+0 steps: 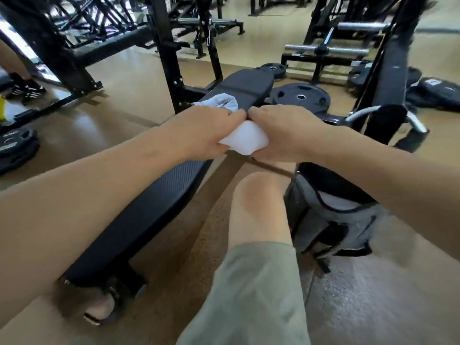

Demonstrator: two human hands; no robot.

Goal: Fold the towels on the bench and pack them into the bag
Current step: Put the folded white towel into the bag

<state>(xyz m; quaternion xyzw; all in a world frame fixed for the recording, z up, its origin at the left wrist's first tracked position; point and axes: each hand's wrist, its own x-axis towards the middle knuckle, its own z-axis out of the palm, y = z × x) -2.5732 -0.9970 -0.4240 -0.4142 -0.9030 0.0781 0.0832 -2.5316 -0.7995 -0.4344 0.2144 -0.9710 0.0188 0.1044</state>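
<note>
A white towel (245, 140) is held over the near half of the black padded counter (149, 215), bunched into a compact bundle between the two hands. The left hand (211, 130) is curled round its left side, the right hand (281, 130) round its right side — each grip is closed on the cloth, knuckles nearly touching above it. The bundle's long axis cannot be told. A grey towel (219, 102) is seen crumpled farther along the counter, just beyond the left hand. The counter's length runs away and to the right. A grey-and-black bag (333, 220) is set open-mouthed on the floor (373, 307) under the right forearm — beside a bare knee (258, 195).
</note>
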